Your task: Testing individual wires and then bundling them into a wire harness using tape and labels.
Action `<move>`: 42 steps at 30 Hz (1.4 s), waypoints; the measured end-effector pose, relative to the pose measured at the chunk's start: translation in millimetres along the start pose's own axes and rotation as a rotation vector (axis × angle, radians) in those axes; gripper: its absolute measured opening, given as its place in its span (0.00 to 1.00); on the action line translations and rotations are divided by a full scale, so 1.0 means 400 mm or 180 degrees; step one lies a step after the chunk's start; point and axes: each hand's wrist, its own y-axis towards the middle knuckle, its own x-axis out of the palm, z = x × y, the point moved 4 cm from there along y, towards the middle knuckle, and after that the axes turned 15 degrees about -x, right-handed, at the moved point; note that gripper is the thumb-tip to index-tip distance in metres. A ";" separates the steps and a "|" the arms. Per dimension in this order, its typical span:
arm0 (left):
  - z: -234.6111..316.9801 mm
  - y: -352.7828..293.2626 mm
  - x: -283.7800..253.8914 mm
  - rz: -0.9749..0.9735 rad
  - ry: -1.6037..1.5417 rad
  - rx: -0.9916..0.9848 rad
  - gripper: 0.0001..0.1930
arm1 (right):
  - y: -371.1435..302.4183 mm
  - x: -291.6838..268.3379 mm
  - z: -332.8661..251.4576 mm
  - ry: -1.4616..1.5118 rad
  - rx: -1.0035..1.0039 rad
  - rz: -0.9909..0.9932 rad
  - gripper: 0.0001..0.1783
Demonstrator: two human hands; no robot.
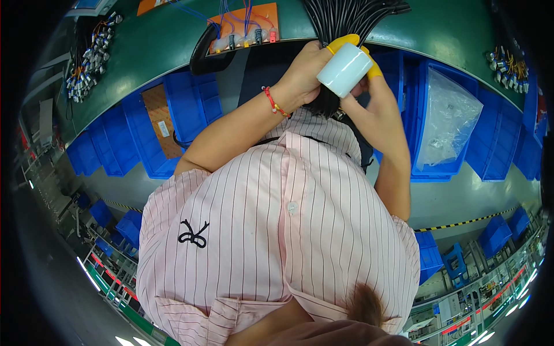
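Observation:
A thick bundle of black cables (346, 24) comes off the bench edge toward my body, its near ends a dark clump below my hands. My left hand (304, 74), a yellow cover on one finger, is closed around the bundle. A glossy white cylinder, like a roll of tape (344, 71), lies across the front of the cables. My right hand (378, 109), also with yellow-covered fingertips, grips this roll from its right side, thumb below it. The roll hides part of both hands' fingers and the cables between them.
A green bench (156, 46) crosses the top, with an orange board (251, 24) carrying blue wires and small connectors. Bunches of metal-ended cables hang at left (92, 60) and right (508, 69). Blue bins (199, 95) stand below; one holds a clear plastic bag (450, 118).

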 end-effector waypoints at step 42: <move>-0.020 0.019 -0.011 -0.0495 -0.0514 -0.0739 0.31 | 0.018 -0.033 0.112 0.1321 0.0317 0.0426 0.29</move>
